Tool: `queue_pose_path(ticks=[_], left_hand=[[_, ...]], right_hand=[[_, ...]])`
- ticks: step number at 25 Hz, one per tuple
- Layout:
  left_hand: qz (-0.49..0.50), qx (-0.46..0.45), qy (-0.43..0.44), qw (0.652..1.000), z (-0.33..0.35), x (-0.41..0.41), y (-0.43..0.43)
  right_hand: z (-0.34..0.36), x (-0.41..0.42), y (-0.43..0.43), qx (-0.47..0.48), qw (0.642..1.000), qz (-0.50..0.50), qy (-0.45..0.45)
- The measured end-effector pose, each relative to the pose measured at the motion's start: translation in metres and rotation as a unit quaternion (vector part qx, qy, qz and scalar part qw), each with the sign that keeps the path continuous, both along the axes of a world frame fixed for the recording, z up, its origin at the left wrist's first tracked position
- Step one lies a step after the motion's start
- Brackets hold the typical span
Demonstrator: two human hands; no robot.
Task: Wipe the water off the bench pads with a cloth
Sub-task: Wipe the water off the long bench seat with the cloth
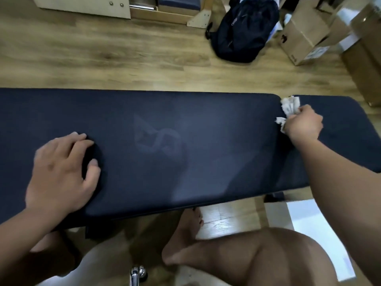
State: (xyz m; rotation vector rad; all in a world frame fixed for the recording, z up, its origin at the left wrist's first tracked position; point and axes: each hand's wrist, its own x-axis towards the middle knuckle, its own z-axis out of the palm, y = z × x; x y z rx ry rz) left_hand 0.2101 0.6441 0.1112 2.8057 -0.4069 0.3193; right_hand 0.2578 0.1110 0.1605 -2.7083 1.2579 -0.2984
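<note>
long pad [206, 124]: dark navy, runs off the left side of view; far edge straight, right end rounded; surface bare between the two hands.
short pad [340, 120]: same table, just beside the long pad's right end, with a narrow seam between them.
cloth [289, 107]: white, crumpled, at the seam by the long pad's far right corner, touching the pad.
right hand [304, 123]: grip clenched round the cloth, knuckles up; forearm crosses the near edge by the seam.
left hand [61, 172]: grip released, palm down, fingers spread on the long pad close to its near edge.
floor [123, 58]: wood planks, open strip beyond the far edge.
backpack [245, 29]: dark, on the floor beyond the seam, apart from the table.
cardboard boxes [305, 36]: right of the backpack, near the short pad's far end.
wooden frame [165, 15]: along the top of view, well apart.
leg [237, 254]: bare, bent, foot at the table's near edge.
logo [157, 140]: faint pale mark mid long pad, no readable letters.
box label [315, 52]: white sticker, text too blurred to read.
</note>
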Motion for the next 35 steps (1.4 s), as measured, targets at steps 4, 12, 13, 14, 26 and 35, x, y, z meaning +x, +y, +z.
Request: queue_pose_path(ticks=[4,12,13,14,26,35], left_hand=[[0.000,0.004,0.005,1.000,-0.004,0.003,0.001],[0.001,-0.059,0.009,0.998,-0.011,0.004,0.001],[0.003,-0.062,0.006,0.998,-0.014,0.003,0.001],[-0.001,-0.070,-0.005,0.998,-0.018,0.002,0.002],[0.013,0.022,0.001,1.000,0.008,-0.002,-0.005],[0.076,-0.238,0.028,0.968,0.025,-0.016,0.011]], right_hand=[[-0.007,0.022,0.055,-0.018,0.999,0.039,0.004],[0.016,0.022,0.037,0.046,0.993,0.108,0.029],[0.019,0.011,0.018,0.048,0.997,0.042,0.037],[0.020,0.002,0.007,0.057,0.997,-0.008,0.050],[0.014,0.044,0.171,-0.002,0.983,0.180,0.030],[0.011,-0.099,0.385,0.106,0.817,0.558,0.095]])
